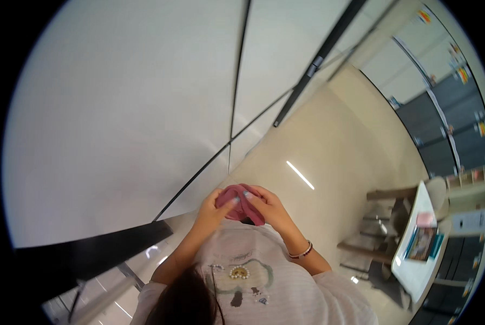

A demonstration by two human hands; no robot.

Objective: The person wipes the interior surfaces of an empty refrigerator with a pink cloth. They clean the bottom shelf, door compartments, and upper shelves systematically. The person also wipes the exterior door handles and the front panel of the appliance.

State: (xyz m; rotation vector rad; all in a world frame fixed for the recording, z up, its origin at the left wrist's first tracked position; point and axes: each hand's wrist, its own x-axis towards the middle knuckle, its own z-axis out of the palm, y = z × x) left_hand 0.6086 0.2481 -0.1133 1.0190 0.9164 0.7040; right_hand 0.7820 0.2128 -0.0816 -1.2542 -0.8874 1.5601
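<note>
A crumpled dusty-pink cloth (pixel 241 195) is held in front of my body between both hands. My left hand (pixel 212 209) closes on its left side, the thumb lying over the folds. On the other side, my right hand (pixel 268 205) grips it with the thumb pressed on top. One end of the cloth hangs down below the right thumb. The fingers behind the cloth are mostly hidden. A beaded bracelet (pixel 302 251) circles my right wrist.
A large white cabinet front (pixel 129 108) with dark seams rises on the left, its dark base (pixel 91 262) below. Glossy beige tiles (pixel 329 157) cover the floor. To the right stand a white table (pixel 415 271) with a picture book (pixel 421 244), chairs (pixel 380 192) and grey cabinets (pixel 443 103).
</note>
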